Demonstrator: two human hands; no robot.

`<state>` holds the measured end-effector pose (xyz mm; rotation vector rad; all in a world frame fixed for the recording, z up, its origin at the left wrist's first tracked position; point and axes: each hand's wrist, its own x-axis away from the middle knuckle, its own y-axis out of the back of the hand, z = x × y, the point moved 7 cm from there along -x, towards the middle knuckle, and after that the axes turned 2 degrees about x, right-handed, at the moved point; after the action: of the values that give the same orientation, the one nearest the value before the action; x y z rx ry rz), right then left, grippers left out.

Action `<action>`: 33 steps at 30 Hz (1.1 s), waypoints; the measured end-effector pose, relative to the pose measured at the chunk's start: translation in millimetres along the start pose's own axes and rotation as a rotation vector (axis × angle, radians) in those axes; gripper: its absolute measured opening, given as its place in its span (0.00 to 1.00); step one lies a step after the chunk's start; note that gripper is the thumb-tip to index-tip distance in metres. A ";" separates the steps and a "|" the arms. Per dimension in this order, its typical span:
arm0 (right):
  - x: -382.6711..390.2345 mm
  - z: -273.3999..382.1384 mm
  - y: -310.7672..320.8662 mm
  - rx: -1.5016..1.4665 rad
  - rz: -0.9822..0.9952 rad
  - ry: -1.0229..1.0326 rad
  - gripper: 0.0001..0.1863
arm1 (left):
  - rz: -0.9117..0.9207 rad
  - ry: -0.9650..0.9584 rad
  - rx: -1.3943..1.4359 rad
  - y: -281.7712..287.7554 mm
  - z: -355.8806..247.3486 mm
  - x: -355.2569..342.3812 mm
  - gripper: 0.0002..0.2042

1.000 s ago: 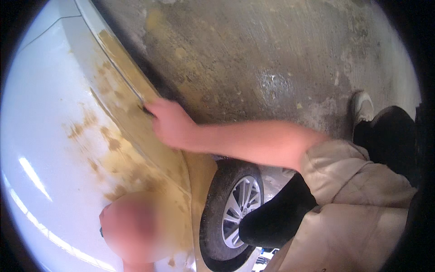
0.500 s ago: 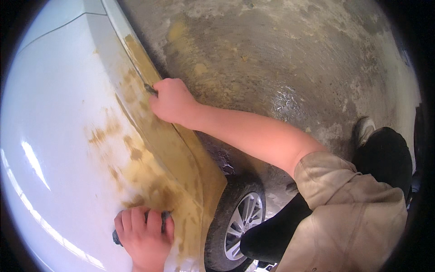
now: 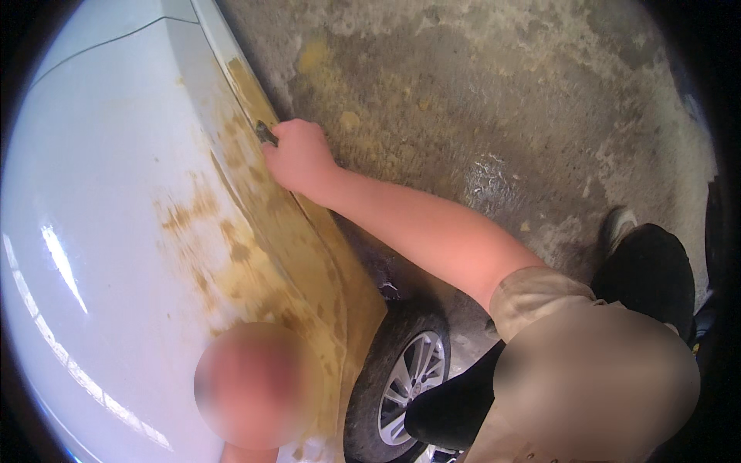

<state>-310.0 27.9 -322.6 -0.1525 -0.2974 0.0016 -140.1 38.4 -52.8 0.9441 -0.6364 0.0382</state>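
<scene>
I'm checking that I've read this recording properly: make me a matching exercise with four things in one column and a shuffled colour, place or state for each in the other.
Column one
1. right hand
2. car body
3. wheel
4. shoe

Column two
A. silver-spoked, with a dark tyre
B. pale, toward the right side of the picture
C. fingers curled around a small dark object
D. white, with yellow-brown areas

Right pairs: 1-C, 2-D, 3-A, 4-B
</scene>
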 end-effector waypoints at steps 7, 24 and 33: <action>-47.8 14.9 -12.2 0.065 -0.005 0.073 0.11 | 0.039 -0.005 0.016 -2.7 1.4 -1.5 0.10; -34.8 17.1 -14.0 0.170 -0.075 0.251 0.09 | 0.021 -0.065 0.018 4.7 -1.5 -1.1 0.12; -42.2 12.8 -14.9 0.060 -0.076 0.219 0.10 | 0.039 -0.076 -0.048 0.8 1.8 4.1 0.18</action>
<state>-354.4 14.1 -320.7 -0.0801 -0.0842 -0.0813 -137.8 36.6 -49.3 0.8901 -0.7231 0.0214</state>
